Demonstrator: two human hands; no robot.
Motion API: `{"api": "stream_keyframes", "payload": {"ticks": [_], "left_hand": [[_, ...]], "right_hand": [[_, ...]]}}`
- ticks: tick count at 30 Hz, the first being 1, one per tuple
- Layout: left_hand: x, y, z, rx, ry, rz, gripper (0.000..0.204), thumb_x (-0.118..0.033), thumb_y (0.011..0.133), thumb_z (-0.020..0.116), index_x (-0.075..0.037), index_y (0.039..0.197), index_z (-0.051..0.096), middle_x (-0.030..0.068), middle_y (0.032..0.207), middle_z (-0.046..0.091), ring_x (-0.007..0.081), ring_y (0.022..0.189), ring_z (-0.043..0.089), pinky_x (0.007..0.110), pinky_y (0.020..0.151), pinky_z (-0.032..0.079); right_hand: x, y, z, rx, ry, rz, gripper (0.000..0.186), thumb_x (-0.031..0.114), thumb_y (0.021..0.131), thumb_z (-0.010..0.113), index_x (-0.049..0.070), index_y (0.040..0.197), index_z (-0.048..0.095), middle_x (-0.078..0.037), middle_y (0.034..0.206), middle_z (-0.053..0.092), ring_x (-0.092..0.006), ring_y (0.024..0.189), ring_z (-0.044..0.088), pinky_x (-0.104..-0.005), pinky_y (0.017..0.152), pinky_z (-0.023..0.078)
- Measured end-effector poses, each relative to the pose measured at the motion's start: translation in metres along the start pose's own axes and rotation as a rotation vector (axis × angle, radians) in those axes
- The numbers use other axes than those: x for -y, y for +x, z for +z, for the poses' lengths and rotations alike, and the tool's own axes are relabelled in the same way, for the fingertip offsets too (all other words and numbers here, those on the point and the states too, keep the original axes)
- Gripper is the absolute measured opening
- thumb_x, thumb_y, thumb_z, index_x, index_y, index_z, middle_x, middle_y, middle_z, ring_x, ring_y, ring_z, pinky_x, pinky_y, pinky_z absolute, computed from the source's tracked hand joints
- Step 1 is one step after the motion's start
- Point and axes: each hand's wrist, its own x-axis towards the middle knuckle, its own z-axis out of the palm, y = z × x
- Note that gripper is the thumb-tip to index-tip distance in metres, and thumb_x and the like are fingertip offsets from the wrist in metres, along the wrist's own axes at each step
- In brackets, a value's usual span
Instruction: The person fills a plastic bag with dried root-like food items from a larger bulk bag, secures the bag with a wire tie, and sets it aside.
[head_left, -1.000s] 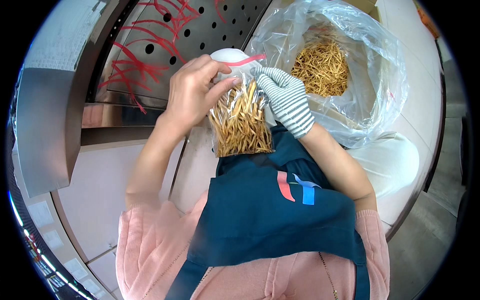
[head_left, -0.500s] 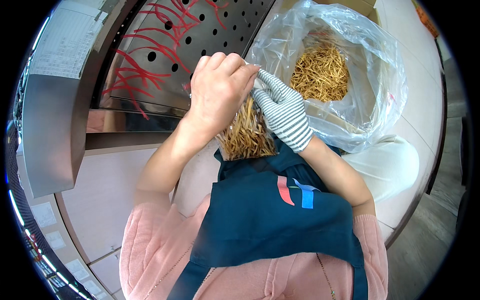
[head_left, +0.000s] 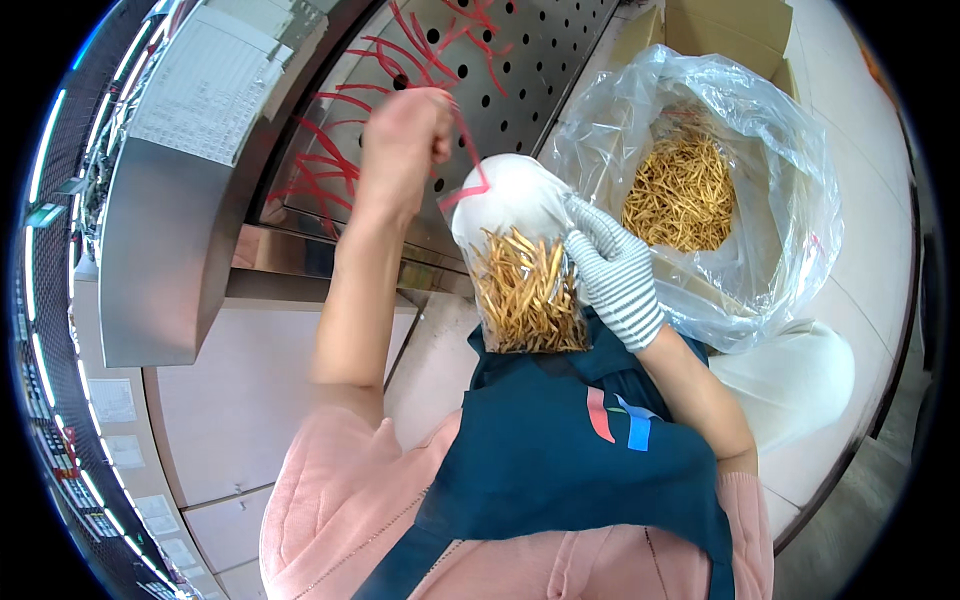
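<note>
My bare left hand (head_left: 402, 140), somewhat blurred, is closed in a fist over the perforated metal surface. From it a thin red strip (head_left: 468, 140) runs down to the top edge of a clear plastic bag (head_left: 532, 300). Thin, dried golden-brown stalks fill the bag's lower part, and its bottom rests near my apron. In a grey-and-white striped glove, my right hand (head_left: 612, 268) grips the bag's right side, thumb toward me. A white-trousered knee shows behind and through the bag's upper part.
Several loose red strips (head_left: 330, 165) lie on the perforated metal surface (head_left: 525, 95). At the right, a cardboard box (head_left: 725, 35) lined with a large clear bag (head_left: 790, 215) holds a heap of the same stalks (head_left: 682, 190). A metal housing (head_left: 160, 240) stands at the left.
My left hand has moved away from the bag's top, up and left, with the red strip stretched from it. My right hand still holds the bag, and the view has shifted.
</note>
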Motion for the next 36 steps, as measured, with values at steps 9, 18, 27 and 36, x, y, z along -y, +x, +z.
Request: {"api": "stream_keyframes", "payload": {"ticks": [9, 18, 27, 36], "left_hand": [[-0.008, 0.052, -0.021, -0.594, -0.36, 0.144, 0.023, -0.004, 0.09, 0.048, 0.007, 0.111, 0.05, 0.0161, 0.104, 0.062, 0.0181, 0.083, 0.061, 0.028, 0.071, 0.05], [0.004, 0.021, -0.02, -0.578, -0.283, 0.346, 0.039, 0.001, 0.088, 0.049, 0.008, 0.125, 0.04, 0.0144, 0.124, 0.05, 0.0163, 0.102, 0.052, 0.03, 0.085, 0.045], [0.026, -0.042, -0.044, -0.607, -0.071, 0.372, 0.05, 0.001, 0.087, 0.053, 0.004, 0.132, 0.031, 0.0074, 0.105, 0.053, 0.0127, 0.09, 0.053, 0.025, 0.073, 0.044], [0.052, -0.103, -0.028, -0.006, 0.125, -0.113, 0.031, -0.021, 0.091, 0.059, -0.002, 0.115, 0.059, 0.0049, 0.108, 0.059, 0.0112, 0.097, 0.055, 0.025, 0.084, 0.044]], "right_hand": [[0.006, -0.005, -0.01, -0.056, 0.008, 0.111, 0.037, 0.001, 0.088, 0.053, -0.007, 0.124, 0.05, -0.019, 0.124, 0.056, -0.0216, 0.113, 0.055, -0.0277, 0.097, 0.043], [0.01, -0.003, -0.012, -0.065, 0.059, 0.173, 0.036, 0.001, 0.087, 0.055, -0.007, 0.122, 0.051, -0.018, 0.123, 0.057, -0.0188, 0.109, 0.057, -0.0267, 0.092, 0.046], [0.015, -0.002, -0.017, -0.022, -0.082, 0.136, 0.023, 0.009, 0.088, 0.058, -0.003, 0.106, 0.063, -0.007, 0.084, 0.067, -0.0093, 0.073, 0.06, -0.0232, 0.069, 0.05], [0.014, 0.002, -0.012, -0.046, -0.04, 0.164, 0.018, 0.01, 0.089, 0.058, -0.003, 0.101, 0.063, -0.006, 0.083, 0.066, -0.0086, 0.07, 0.059, -0.0219, 0.063, 0.049]]}}
